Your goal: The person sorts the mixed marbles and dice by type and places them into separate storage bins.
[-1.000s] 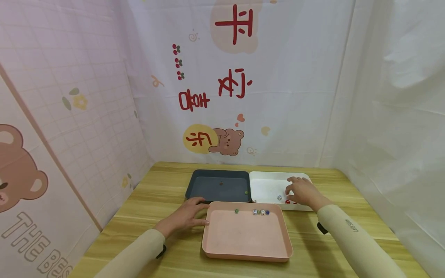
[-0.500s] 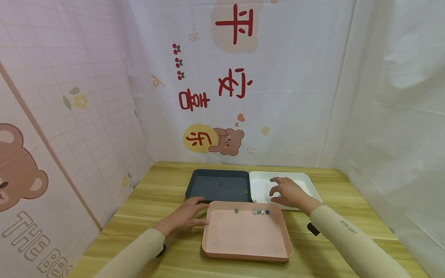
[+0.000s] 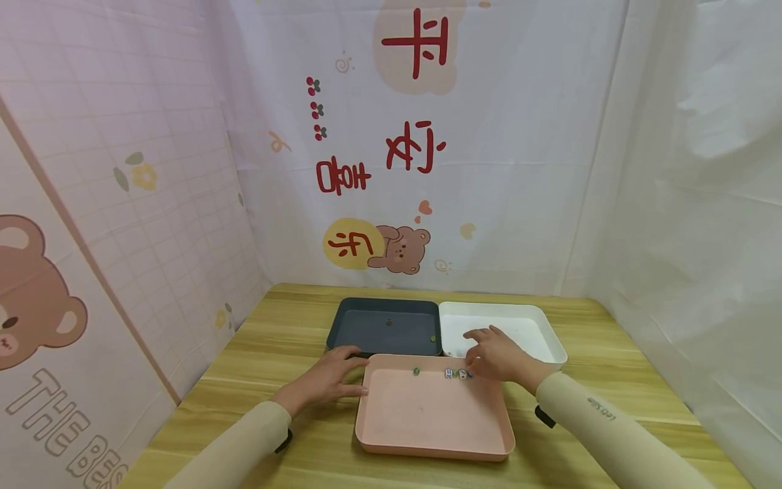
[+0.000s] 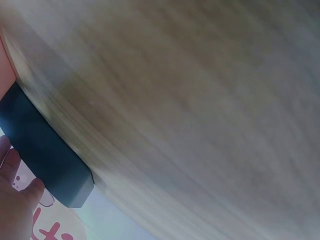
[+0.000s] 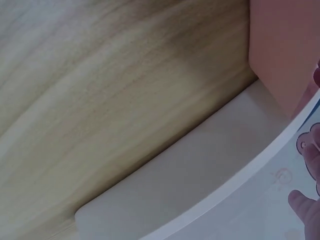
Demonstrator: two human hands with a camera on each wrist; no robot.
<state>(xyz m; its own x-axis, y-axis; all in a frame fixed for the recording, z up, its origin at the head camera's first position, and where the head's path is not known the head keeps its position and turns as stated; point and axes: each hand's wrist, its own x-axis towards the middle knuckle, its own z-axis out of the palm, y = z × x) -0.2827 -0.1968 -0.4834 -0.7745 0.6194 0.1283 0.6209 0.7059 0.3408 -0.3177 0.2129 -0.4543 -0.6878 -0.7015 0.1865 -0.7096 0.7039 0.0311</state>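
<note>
My left hand (image 3: 324, 382) rests at the left rim of the pink tray (image 3: 427, 424), its spread fingers touching the edge. My right hand (image 3: 504, 360) reaches over that tray's far right corner. Its fingertips are at the blue die (image 3: 470, 373), at the right end of a short row of dice (image 3: 455, 373). Whether they pinch this die is hidden. A green die (image 3: 417, 371) sits apart, further left in the same tray. In the right wrist view, part of the right hand (image 5: 310, 200) shows at the right edge.
Behind the pink tray stand a dark grey tray (image 3: 360, 329) and a white tray (image 3: 531, 329), side by side. The dark one holds a brown die (image 3: 389, 322) and a yellow-green die (image 3: 433, 338). All stand on a wooden table (image 3: 275, 326), with printed cloth hanging behind.
My right hand has moved left and toward me, from above the white tray to the pink tray's corner. It now covers where dice showed in the white tray. The left hand has stayed put.
</note>
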